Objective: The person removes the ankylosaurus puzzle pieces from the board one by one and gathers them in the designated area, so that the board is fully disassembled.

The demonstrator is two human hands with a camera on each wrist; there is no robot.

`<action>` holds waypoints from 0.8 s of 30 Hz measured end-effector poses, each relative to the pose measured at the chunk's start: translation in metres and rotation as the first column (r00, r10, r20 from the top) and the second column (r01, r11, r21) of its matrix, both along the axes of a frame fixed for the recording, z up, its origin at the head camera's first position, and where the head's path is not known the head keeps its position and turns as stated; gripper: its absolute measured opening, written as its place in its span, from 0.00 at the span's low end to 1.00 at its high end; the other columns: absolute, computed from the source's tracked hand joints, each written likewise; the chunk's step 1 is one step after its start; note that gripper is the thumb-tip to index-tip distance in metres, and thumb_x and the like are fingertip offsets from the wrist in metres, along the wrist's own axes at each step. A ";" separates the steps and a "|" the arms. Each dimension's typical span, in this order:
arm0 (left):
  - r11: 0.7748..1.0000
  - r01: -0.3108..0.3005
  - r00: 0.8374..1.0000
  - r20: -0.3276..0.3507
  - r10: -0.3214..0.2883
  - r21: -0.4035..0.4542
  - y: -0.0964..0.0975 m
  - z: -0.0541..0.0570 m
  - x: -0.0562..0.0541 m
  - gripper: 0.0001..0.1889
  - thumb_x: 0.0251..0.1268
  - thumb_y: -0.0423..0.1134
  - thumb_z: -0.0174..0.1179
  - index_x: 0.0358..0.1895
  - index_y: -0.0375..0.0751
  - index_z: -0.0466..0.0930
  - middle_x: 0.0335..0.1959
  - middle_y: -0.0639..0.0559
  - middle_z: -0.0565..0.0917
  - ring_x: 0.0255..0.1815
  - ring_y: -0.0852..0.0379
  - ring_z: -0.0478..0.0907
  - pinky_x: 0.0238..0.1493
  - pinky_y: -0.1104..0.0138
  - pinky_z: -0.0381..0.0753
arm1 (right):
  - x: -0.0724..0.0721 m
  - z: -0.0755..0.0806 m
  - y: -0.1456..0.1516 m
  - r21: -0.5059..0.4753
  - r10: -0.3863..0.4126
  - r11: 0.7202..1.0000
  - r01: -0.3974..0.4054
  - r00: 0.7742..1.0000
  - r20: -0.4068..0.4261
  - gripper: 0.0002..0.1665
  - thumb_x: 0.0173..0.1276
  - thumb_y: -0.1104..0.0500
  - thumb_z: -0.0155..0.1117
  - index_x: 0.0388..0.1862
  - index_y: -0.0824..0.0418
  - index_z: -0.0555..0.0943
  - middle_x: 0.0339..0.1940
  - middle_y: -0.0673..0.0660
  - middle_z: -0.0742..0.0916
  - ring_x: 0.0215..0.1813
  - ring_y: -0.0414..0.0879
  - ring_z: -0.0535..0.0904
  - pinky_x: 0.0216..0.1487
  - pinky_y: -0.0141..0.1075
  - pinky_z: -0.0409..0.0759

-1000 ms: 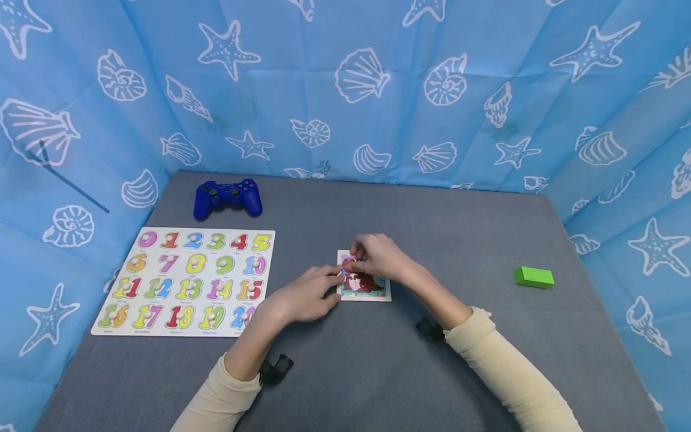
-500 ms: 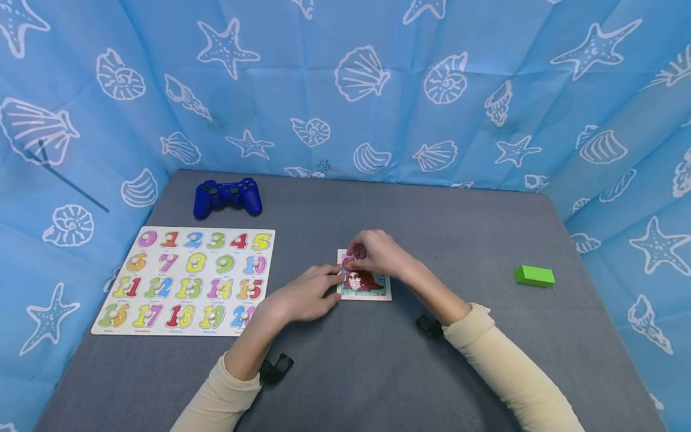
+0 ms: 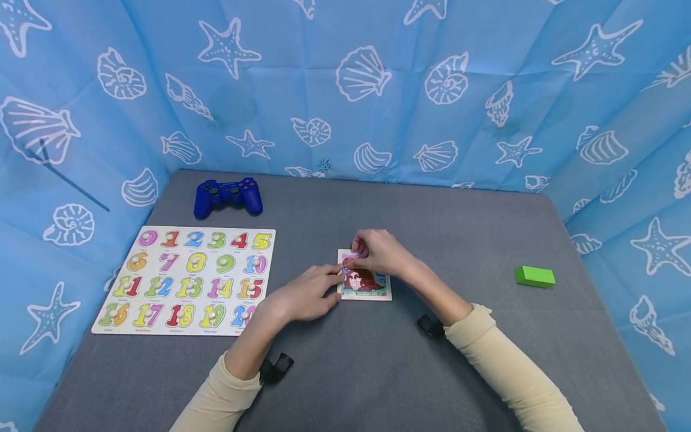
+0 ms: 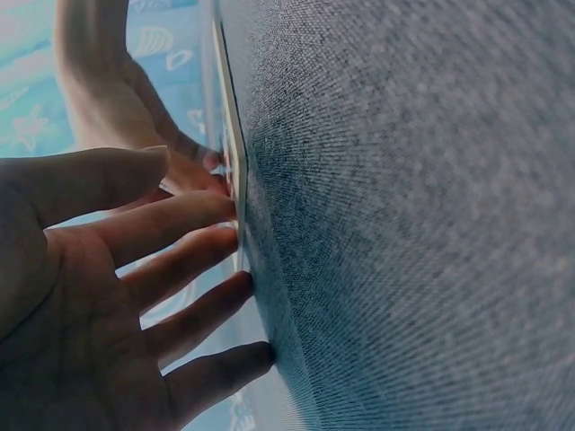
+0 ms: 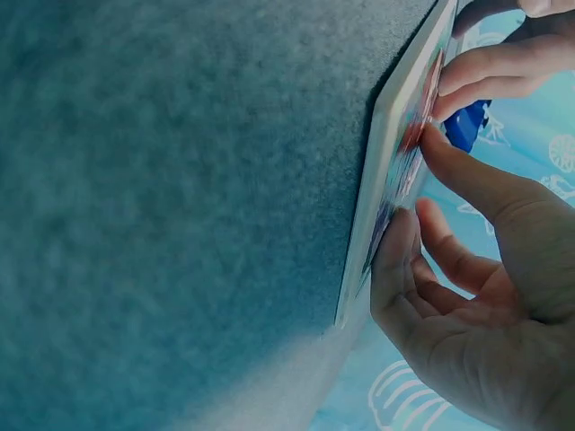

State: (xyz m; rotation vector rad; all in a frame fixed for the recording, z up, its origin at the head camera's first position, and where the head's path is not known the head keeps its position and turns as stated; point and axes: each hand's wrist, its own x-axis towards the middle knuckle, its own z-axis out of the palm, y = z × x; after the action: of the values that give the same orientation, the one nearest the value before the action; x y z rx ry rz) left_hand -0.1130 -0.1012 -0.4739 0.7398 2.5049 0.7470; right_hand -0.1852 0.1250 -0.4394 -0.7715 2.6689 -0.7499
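Picture puzzle (image 3: 368,287) lies central on the tabletop (image 3: 459,240), its near part seemingly finished, with your left hand (image 3: 309,294), nearly straight-fingered, touching its left edge and your right hand (image 3: 382,254) bent over the far part, so what remains, or whether it grips a piece, I cannot tell.

Blue shell-print curtain (image 3: 318,90) — grey tabletop (image 3: 442,240).

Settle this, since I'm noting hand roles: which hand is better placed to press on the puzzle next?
Likely the right hand: it reaches over the puzzle and touches its picture surface. The left hand lies at the left edge, so it seems better suited to steadying.
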 end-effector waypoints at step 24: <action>1.000 -0.003 1.000 0.018 0.003 -0.003 0.001 0.004 0.000 0.29 0.86 0.48 0.54 0.83 0.44 0.70 0.87 0.44 0.66 0.87 0.40 0.62 0.85 0.42 0.66 | 0.012 0.004 -0.007 0.107 0.002 0.994 0.012 0.991 -0.134 0.22 0.69 0.48 0.81 0.45 0.66 0.89 0.39 0.60 0.90 0.34 0.44 0.78 0.38 0.38 0.84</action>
State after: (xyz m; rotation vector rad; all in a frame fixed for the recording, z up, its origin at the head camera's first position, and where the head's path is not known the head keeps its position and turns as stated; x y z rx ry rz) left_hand -0.1129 -0.1006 -0.4695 0.7253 2.4910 0.7480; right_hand -0.1736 0.1177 -0.4357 -0.8143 2.8047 -0.5677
